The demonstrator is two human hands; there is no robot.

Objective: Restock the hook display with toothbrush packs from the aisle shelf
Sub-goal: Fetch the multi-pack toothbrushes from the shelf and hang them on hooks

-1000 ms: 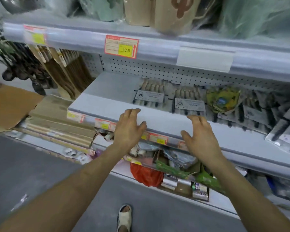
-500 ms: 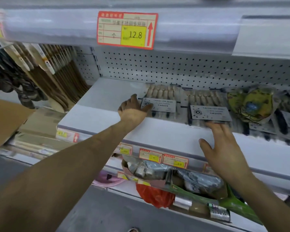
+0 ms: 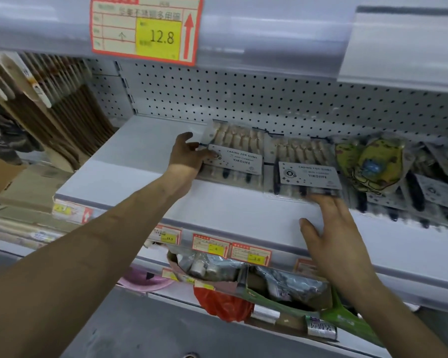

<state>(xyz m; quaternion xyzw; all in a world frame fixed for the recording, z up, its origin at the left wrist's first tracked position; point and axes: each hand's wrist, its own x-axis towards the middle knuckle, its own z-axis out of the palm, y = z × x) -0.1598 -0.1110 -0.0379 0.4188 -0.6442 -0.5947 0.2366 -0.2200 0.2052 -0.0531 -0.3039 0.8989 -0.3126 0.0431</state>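
Our left grip (image 3: 189, 157) is closed on the left edge of a toothbrush pack (image 3: 234, 157), with the fingers curled onto the pack beside its grey card, which reads CARING FOR GUMS. Our right grip (image 3: 331, 228) is open. Its fingers are straight and the tips touch the near edge of a second toothbrush pack (image 3: 307, 171). Both packs lie flat, side by side, toward the back of the white aisle shelf (image 3: 140, 164), just in front of the pegboard panel (image 3: 217, 99). Right of the second pack lies a yellow-green printed packet (image 3: 373, 166), then blurred dark-handled packs (image 3: 435, 189). A red-and-yellow price tag (image 3: 146, 29) marked 12.8 hangs on the shelf edge above. A red bag (image 3: 223, 303) sits on the lower shelf.
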